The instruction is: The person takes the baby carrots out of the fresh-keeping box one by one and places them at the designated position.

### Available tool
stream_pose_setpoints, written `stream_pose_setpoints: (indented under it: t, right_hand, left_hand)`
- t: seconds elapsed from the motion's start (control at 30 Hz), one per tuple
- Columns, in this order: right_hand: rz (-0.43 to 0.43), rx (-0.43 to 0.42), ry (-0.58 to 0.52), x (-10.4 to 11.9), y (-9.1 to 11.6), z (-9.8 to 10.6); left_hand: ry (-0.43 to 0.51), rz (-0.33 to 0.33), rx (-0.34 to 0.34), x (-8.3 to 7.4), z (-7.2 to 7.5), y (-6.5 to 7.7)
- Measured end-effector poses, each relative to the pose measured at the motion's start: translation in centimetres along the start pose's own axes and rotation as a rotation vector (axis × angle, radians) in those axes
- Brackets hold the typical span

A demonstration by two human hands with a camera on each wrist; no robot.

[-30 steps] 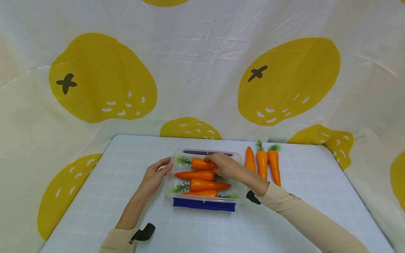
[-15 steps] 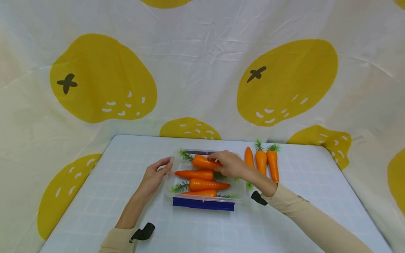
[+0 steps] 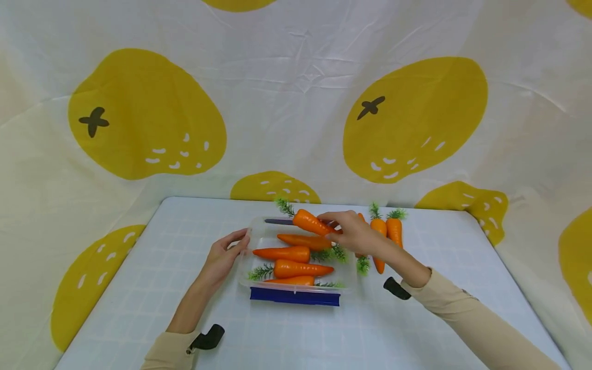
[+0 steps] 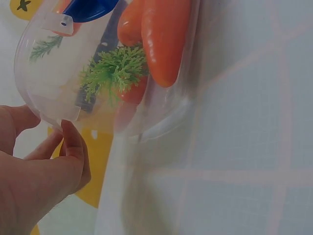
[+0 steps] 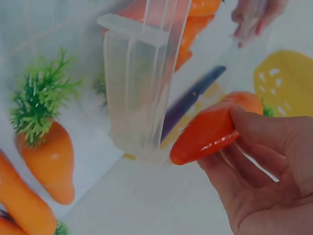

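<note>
My right hand (image 3: 353,234) pinches an orange toy carrot (image 3: 311,222) near its tapered end, thumb against fingers. The carrot hangs tilted over the back of a clear plastic container (image 3: 296,289), its green top pointing up and left. In the right wrist view the held carrot (image 5: 210,134) shows beside the container wall (image 5: 139,93). My left hand (image 3: 222,258) holds the container's left back corner, and the left wrist view has thumb and fingers at the rim (image 4: 22,83). Inside the container lie several carrots (image 3: 302,269) in rows.
Three more carrots (image 3: 378,227) lie on the white table (image 3: 148,288) right of the container, partly behind my right arm. A blue latch flap (image 3: 294,296) sticks out at the container's front. Behind the table hangs a fruit-patterned cloth (image 3: 287,113).
My right hand has lifted the rear carrot up and to the right, uncovering another carrot lying behind the middle one. The left hand stays at the container's corner.
</note>
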State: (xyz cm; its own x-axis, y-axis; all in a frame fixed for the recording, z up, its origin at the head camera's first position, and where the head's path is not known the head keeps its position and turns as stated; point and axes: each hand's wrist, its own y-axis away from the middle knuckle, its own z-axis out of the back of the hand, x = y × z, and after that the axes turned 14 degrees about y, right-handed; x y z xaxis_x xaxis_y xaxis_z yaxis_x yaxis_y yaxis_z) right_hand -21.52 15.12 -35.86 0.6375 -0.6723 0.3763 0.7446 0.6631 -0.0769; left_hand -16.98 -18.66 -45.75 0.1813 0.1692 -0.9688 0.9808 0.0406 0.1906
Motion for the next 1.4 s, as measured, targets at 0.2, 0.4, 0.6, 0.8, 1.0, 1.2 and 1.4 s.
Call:
stream_pose_setpoints:
  t: [0.2, 0.4, 0.6, 0.8, 1.0, 1.2, 1.4]
  right_hand:
    - [-0.054, -0.042, -0.008, -1.1, 1.3, 1.0]
    - [-0.133, -0.090, -0.026, -2.5, 2.9, 1.6]
    - [-0.251, -0.118, -0.046, -3.9, 4.6, 2.1]
    - [-0.332, -0.166, -0.059, -5.8, 6.4, 2.1]
    - [-0.369, -0.208, -0.062, -7.9, 8.5, 2.0]
    - [-0.431, -0.241, -0.019, -9.8, 10.5, 1.5]
    - [-0.493, -0.276, 0.008, -11.5, 12.0, 0.9]
  left_hand:
    - [0.004, 0.008, 0.001, 0.0, 0.0, -0.1]
    - [0.006, 0.016, -0.003, -0.1, 0.0, -0.1]
    - [0.002, 0.020, 0.004, -0.2, 0.1, 0.0]
    - [0.004, 0.024, 0.012, -0.2, 0.1, 0.0]
    - [-0.006, 0.019, 0.012, -0.2, 0.0, 0.0]
    - [0.004, 0.013, 0.012, -0.1, 0.1, 0.0]
    - [0.001, 0.023, 0.006, -0.2, 0.0, 0.1]
